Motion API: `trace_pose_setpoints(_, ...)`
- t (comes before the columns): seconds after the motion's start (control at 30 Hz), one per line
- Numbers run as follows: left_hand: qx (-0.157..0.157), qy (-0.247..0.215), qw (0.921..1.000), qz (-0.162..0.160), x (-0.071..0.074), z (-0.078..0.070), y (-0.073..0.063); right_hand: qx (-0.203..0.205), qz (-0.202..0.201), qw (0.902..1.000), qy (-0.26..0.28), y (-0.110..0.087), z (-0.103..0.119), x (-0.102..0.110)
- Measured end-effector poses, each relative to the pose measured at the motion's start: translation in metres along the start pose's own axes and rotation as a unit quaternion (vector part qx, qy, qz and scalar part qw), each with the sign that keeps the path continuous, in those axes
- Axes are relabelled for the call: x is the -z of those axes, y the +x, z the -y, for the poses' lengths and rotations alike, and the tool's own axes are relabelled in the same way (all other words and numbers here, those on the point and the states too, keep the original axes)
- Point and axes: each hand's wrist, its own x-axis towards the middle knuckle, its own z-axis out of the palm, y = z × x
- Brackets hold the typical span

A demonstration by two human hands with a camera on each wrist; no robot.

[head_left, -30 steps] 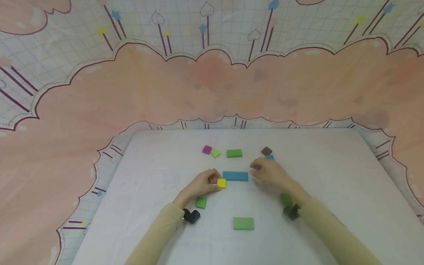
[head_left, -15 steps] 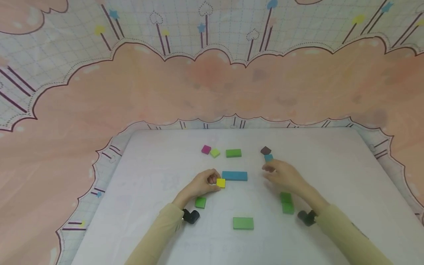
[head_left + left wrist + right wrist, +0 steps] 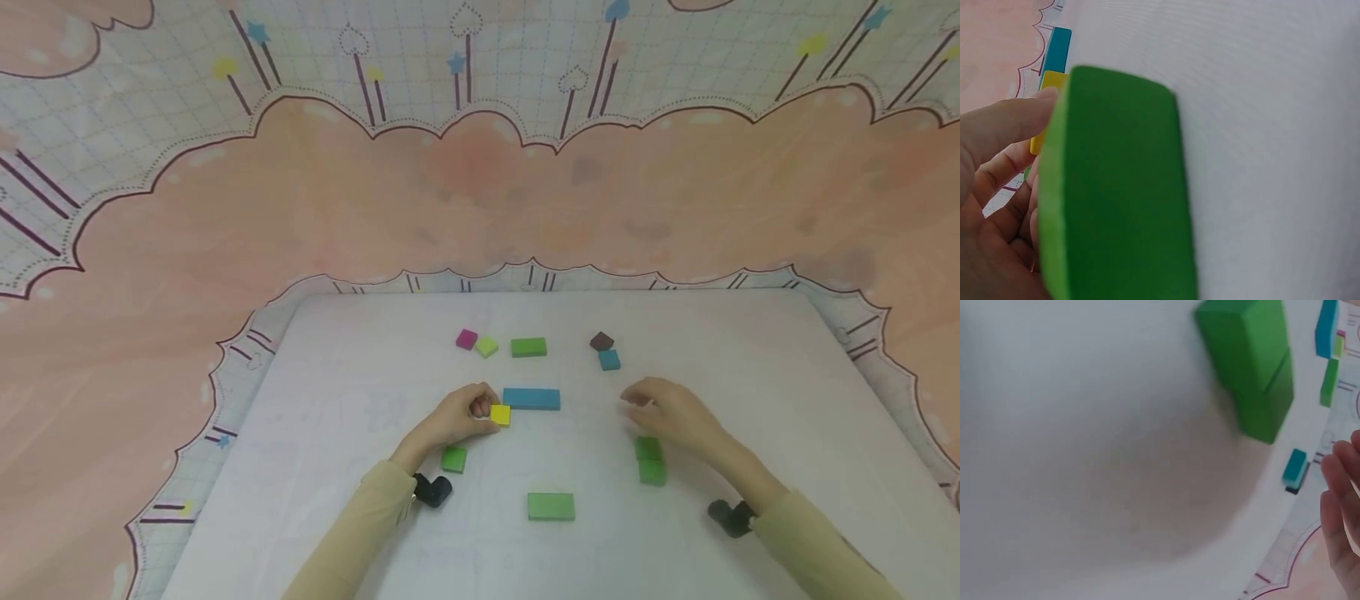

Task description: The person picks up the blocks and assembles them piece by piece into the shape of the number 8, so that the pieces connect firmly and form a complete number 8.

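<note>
In the head view my left hand [image 3: 452, 418] pinches a small yellow block [image 3: 500, 415] between thumb and fingers, at the near left end of a long blue block [image 3: 532, 399]. The left wrist view shows the thumb on the yellow block [image 3: 1038, 145], partly covered by a large-looking green block [image 3: 1122, 187] close to the camera. My right hand [image 3: 675, 415] holds nothing; its fingers are loosely bent above the table. Just below it lie two green blocks [image 3: 649, 461] end to end, which the right wrist view also shows. Right-hand fingers [image 3: 1338, 481] appear at that view's edge.
At the back lie a magenta block [image 3: 467, 339], a lime block [image 3: 487, 347] and a green block [image 3: 528, 347]. A small blue block [image 3: 609, 360] touches a dark brown block [image 3: 602, 341]. Nearer are a green square block [image 3: 453, 459] and a light green block [image 3: 551, 506].
My right hand has moved right, away from the long blue block, uncovering the small blue block and the two green blocks. My left hand stays on the yellow block.
</note>
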Motion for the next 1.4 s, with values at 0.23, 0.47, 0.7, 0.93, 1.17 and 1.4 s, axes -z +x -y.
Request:
trace_pose_setpoints(0.23,-0.006,0.004,1.0,0.003,0.001,0.0,0.0,-0.003,-0.005,1.0,0.005,-0.012,-0.015,-0.004)
trace_pose_setpoints(0.47,-0.007,0.002,1.0,0.003,0.001,-0.001,0.0,0.001,0.001,0.9998,0.021,-0.024,-0.031,-0.008)
trace_pose_setpoints(0.7,-0.007,0.002,1.0,0.004,-0.001,0.0,0.0,0.04,-0.017,0.999,0.008,-0.035,-0.044,-0.015)
trace_pose_setpoints(0.93,-0.004,0.003,1.0,0.002,-0.001,0.0,0.0,0.073,-0.047,0.9962,-0.004,-0.042,-0.05,-0.022)
trace_pose_setpoints(1.17,-0.005,0.003,1.0,0.001,-0.001,-0.001,-0.001,0.084,-0.058,0.9947,-0.011,-0.046,-0.051,-0.024)
trace_pose_setpoints(1.4,-0.006,0.006,1.0,0.001,0.0,-0.001,0.0,0.097,-0.059,0.9934,-0.017,-0.047,-0.053,-0.024)
